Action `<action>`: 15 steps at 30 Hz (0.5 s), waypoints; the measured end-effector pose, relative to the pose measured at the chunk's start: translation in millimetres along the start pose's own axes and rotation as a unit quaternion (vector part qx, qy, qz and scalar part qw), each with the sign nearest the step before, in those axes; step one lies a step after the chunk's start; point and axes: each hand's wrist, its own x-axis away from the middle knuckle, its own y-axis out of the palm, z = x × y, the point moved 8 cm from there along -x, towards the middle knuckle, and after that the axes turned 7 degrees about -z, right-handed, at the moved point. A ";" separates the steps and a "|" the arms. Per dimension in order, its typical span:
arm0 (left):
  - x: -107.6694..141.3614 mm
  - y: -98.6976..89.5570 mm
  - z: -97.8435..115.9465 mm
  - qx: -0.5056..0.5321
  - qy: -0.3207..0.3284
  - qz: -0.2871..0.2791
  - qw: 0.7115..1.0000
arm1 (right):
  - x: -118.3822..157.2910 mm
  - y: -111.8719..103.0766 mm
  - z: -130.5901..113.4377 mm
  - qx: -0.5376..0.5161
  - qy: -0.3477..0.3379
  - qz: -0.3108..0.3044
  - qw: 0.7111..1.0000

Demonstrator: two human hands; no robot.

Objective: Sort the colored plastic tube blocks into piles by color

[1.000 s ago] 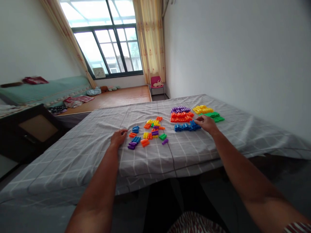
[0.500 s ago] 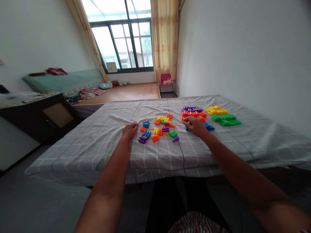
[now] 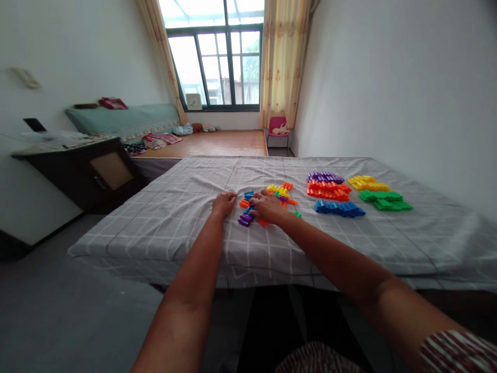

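Observation:
Short plastic tubes in mixed colours lie in a loose pile on the grey checked cloth [image 3: 155,217]. My right hand [image 3: 268,207] is over this pile, fingers spread and pointing left, its fingertips at the blue tubes [image 3: 248,195]. It hides part of the pile. My left hand [image 3: 224,203] rests on the cloth just left of the pile, fingers loosely bent and a little apart, with nothing visible in them. Nearest to it are an orange tube [image 3: 244,203] and purple tubes [image 3: 245,220]. Yellow tubes [image 3: 281,191] show beyond my right hand.
Right of the pile, tubes lie in single-colour groups: purple [image 3: 325,177], orange [image 3: 328,190], blue [image 3: 339,208], yellow [image 3: 367,183] and green [image 3: 385,200]. A white wall [image 3: 407,93] runs along the right. Behind stand a bed [image 3: 229,142] and a pink chair [image 3: 277,123]; a dark cabinet [image 3: 85,168] is at left.
My right hand has moved left from the blue group to the mixed pile, and its fingers have spread. My left hand stays beside the pile. The camera view has shifted a little left.

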 end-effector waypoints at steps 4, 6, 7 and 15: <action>-0.6 0.4 -0.4 0.002 0.001 0.001 1.000 | 2.9 1.6 -2.7 0.002 -0.020 -0.024 0.999; -0.6 0.4 -0.9 0.004 -0.003 0.001 1.000 | 5.8 1.7 -0.3 -0.002 -0.010 -0.026 1.000; -0.4 0.2 -1.0 0.004 -0.004 0.001 1.000 | 7.3 2.4 0.8 -0.004 -0.003 -0.027 1.000; 0.3 -2.1 -0.6 -0.020 -0.010 -0.003 1.000 | 18.7 9.1 -5.7 -0.027 -0.019 -0.009 0.999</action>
